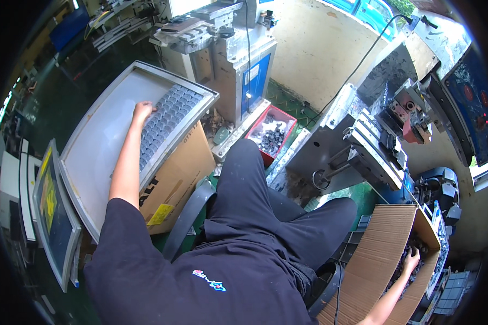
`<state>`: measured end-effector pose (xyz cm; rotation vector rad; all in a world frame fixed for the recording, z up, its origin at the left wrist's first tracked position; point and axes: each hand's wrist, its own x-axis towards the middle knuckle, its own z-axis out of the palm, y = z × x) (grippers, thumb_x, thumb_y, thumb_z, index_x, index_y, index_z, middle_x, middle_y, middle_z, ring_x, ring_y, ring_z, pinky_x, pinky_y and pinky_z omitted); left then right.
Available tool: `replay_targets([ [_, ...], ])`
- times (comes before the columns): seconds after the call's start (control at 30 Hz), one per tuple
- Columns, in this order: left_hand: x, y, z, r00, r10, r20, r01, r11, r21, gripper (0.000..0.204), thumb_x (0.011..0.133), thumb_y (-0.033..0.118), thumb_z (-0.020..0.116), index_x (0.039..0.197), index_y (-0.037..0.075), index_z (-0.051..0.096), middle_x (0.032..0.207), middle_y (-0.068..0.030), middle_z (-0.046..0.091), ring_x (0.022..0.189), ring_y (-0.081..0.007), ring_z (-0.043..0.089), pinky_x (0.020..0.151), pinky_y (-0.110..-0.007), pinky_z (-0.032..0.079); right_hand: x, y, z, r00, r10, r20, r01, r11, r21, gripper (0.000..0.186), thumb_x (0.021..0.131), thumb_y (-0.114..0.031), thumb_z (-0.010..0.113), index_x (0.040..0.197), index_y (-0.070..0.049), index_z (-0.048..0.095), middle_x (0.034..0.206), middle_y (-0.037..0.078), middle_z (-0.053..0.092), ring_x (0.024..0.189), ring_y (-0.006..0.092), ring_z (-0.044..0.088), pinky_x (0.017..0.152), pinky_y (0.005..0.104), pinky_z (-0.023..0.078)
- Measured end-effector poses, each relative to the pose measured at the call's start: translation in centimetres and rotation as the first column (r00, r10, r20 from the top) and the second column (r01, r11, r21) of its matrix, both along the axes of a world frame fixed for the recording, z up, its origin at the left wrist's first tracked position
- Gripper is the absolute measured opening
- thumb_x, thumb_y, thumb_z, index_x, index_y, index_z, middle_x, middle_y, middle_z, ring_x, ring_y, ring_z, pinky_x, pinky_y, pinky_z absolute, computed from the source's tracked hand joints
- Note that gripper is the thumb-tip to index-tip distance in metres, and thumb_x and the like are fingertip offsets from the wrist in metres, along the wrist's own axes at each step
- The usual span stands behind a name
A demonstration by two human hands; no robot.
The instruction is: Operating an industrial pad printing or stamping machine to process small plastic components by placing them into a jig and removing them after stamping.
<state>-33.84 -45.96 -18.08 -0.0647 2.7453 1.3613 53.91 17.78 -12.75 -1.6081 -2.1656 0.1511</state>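
At ten o'clock, the left hand sits curled at the edge of the grey parts on the tray; any grip I cannot tell. At four o'clock, the right hand, half closed, is in the box by dark parts, its hold unclear.

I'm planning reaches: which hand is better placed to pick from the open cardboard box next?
Likely the right hand: it's inside that box, whereas the left hand is at the tray of grey parts.
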Motion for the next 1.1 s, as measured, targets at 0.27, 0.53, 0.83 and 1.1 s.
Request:
replay_targets([
  [0.27,4.1,10.5,5.6,0.816,-0.052,-0.576,0.073,0.997,0.014,0.025,0.092,0.028,0.053,0.107,0.012,0.065,0.091,-0.0109,0.068,0.084,-0.0242,0.064,0.074,-0.034,0.049,2.9,3.3,1.2,0.761,-0.157,-0.629,0.175,0.984,-0.034,0.026,0.092,-0.013,0.056,0.115,-0.004,0.052,0.104,0.010,0.062,0.089,0.0187,0.062,0.075,0.0296,0.051],
  [0.53,22.7,33.0,17.1,0.356,-0.657,-0.665,0.889,0.457,0.024,0.025,0.088,0.021,0.062,0.108,0.007,0.067,0.096,-0.0061,0.067,0.083,-0.0122,0.059,0.075,-0.027,0.048,-14.4,-2.5,12.2,0.358,0.144,-0.923,-0.314,0.949,0.026,0.035,0.089,-0.010,0.061,0.119,0.000,0.044,0.119,0.017,0.054,0.111,0.0239,0.057,0.094,0.0314,0.047],
  [0.83,34.3,45.9,18.0,0.027,-0.819,-0.573,0.961,0.179,-0.211,0.057,0.078,0.054,0.063,0.115,0.010,0.063,0.119,-0.0179,0.057,0.110,-0.0325,0.052,0.101,-0.042,0.037,-26.8,-7.8,15.1,0.301,0.256,-0.918,-0.502,0.862,0.076,0.024,0.088,-0.005,0.060,0.111,0.001,0.055,0.104,0.013,0.063,0.101,0.0214,0.062,0.086,0.0283,0.052],
  [1.1,34.7,45.4,17.5,0.097,-0.628,-0.772,0.963,0.256,-0.088,0.043,0.085,0.036,0.065,0.111,0.003,0.058,0.105,-0.0138,0.062,0.101,-0.0268,0.057,0.086,-0.036,0.045,-33.5,-9.4,14.3,0.539,0.615,-0.575,-0.624,0.750,0.218,0.013,0.083,0.001,0.063,0.095,0.000,0.066,0.102,0.010,0.067,0.088,0.0147,0.064,0.076,0.0252,0.050],
])
